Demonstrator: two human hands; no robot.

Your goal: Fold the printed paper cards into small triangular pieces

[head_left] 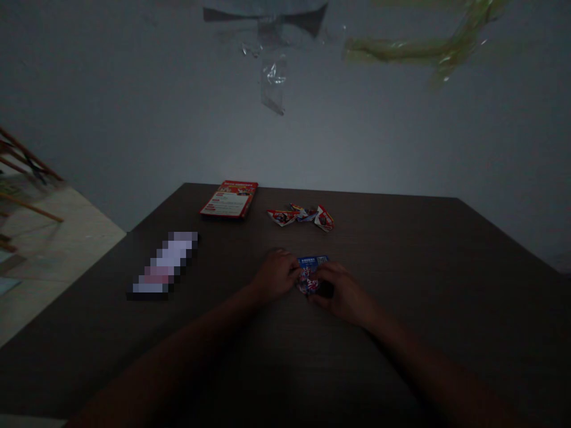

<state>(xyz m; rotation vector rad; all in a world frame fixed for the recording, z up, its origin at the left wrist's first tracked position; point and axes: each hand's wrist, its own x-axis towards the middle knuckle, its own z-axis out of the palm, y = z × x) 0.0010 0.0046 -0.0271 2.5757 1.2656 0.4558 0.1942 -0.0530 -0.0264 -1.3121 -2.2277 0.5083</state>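
A small printed paper leaflet (305,271), blue with white characters and a QR code, lies on the table between my hands. Its lower part narrows toward a point, and some of it is hidden under my fingers. My left hand (275,274) is closed, its fingertips at the leaflet's left edge. From the other side my right hand (344,291) curls its fingers and thumb around the leaflet's right part. Behind them lie several folded paper pieces, among them a left one (282,217) and a right one (324,218), both red and white.
A stack of red and white leaflets (229,200) lies at the back left of the dark wooden table (401,238). A phone-like blurred object (165,264) lies at the left. The wall (379,131) stands behind the table, with peeling tape (397,50) on it.
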